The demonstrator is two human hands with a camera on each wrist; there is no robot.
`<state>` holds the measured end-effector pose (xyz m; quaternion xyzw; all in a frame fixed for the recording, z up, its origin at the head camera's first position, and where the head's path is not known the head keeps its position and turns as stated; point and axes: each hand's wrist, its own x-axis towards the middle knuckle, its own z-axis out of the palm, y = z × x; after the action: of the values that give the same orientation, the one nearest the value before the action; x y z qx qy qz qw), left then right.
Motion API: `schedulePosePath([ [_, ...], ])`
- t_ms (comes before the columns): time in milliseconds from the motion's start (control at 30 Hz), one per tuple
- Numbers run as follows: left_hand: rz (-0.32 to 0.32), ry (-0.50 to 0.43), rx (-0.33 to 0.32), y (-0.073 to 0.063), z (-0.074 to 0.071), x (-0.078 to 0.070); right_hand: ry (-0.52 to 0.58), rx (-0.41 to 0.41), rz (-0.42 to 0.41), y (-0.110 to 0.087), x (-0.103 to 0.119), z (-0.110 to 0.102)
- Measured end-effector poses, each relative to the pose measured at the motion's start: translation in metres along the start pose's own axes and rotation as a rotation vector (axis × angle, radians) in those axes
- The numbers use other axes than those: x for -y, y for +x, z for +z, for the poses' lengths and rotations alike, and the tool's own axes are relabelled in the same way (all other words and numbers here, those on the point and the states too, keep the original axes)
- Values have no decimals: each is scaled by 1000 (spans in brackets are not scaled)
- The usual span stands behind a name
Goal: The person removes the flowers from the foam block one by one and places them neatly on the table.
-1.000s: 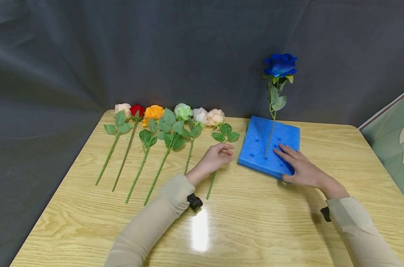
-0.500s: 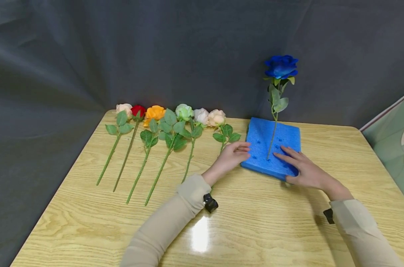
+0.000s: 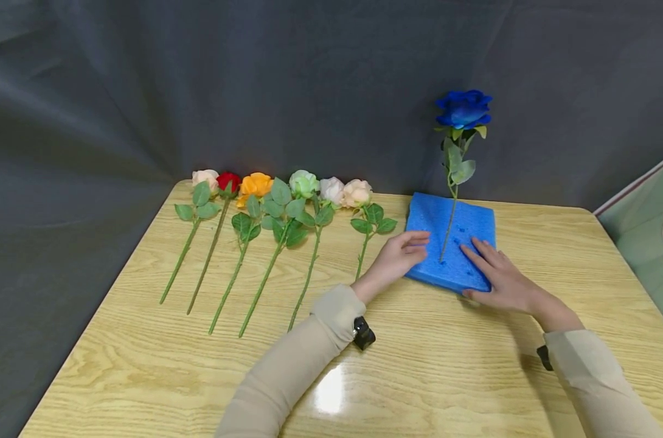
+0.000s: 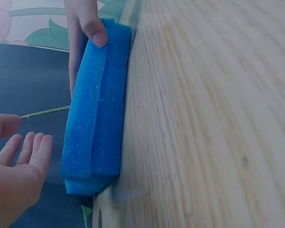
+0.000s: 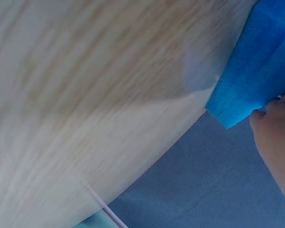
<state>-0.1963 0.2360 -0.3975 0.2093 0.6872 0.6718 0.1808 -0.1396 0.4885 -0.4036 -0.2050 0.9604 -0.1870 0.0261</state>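
Note:
A blue foam block (image 3: 427,213) with several small holes lies on the table. One blue rose (image 3: 463,109) stands upright in it on a thin stem (image 3: 450,225). My right hand (image 3: 503,280) rests on the block's right part, fingers spread over the top; in the left wrist view its thumb (image 4: 99,39) lies against the front edge. Over the block's left side hovers my left hand (image 3: 398,258), left of the stem. Its thumb and loosely bent fingers (image 4: 35,154) are apart, with nothing between them.
Left of the block lies a row of roses: peach (image 3: 205,179), red (image 3: 229,182), orange (image 3: 256,184), green (image 3: 304,182), white (image 3: 332,191) and another peach rose (image 3: 357,193). The wooden table (image 3: 446,377) ends at a dark curtain (image 3: 309,79) behind.
My left hand has moved right, from above the rightmost lying rose's stem to over the foam block. My right hand stays on the block, which has shifted slightly right in view.

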Motion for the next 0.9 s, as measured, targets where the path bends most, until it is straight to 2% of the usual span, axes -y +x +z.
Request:
schedulePosePath([
  [167,6,-5,-16,4,7,-1,26,59,86,1,3,-2],
  [300,-18,-12,-43,7,12,1,24,75,115,2,6,-2],
  [533,-64,-3,-25,10,18,2,14,64,118,2,8,-1],
  [733,-44,41,9,12,22,0,-22,61,117,2,10,-1],
  [900,-52,-6,32,15,24,3,-88,56,110,0,12,-1],
])
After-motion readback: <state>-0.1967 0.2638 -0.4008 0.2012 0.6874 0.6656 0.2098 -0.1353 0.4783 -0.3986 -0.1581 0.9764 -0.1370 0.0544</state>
